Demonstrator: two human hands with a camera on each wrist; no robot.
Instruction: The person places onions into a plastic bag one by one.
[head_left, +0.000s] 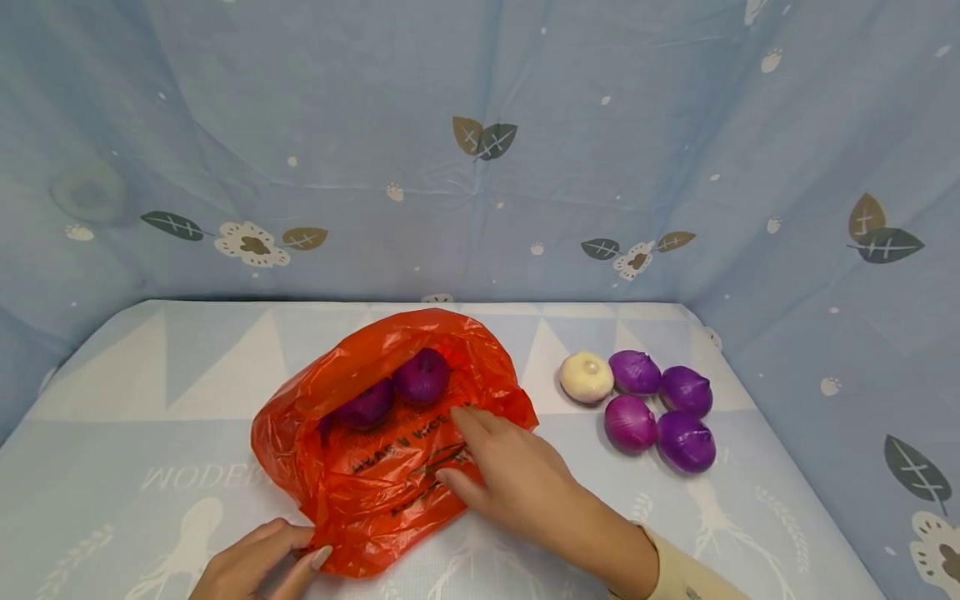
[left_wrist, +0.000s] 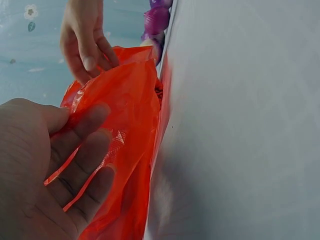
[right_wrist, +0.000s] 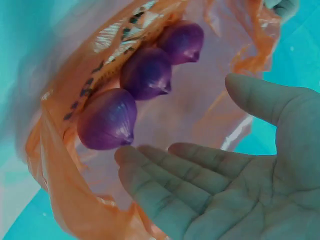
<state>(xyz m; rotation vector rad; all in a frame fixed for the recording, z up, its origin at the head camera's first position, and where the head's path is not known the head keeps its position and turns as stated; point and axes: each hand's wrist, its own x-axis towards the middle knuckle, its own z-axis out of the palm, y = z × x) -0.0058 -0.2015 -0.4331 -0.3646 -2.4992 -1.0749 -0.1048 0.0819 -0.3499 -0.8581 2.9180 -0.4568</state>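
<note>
A red plastic bag [head_left: 405,500] with dark print lies on the table, its mouth turned toward me. Inside it, three purple onions [right_wrist: 146,73] sit in a row; the head view shows two of them plainly, one being the onion [head_left: 422,377] at the back. My left hand [head_left: 258,562] pinches the bag's near left edge between thumb and fingers, with the other fingers [left_wrist: 92,155] spread along the plastic. Over the right part of the bag's mouth reaches my right hand [head_left: 510,471], fingers extended and nothing in its grasp. Its fingertips come close to the nearest onion [right_wrist: 107,120] in the right wrist view.
Right of the bag, several purple onions [head_left: 686,442] and one white onion [head_left: 587,377] stand grouped on the table. A pale patterned cloth [head_left: 210,383] covers the tabletop. Blue printed curtains [head_left: 390,100] hang behind and at the sides.
</note>
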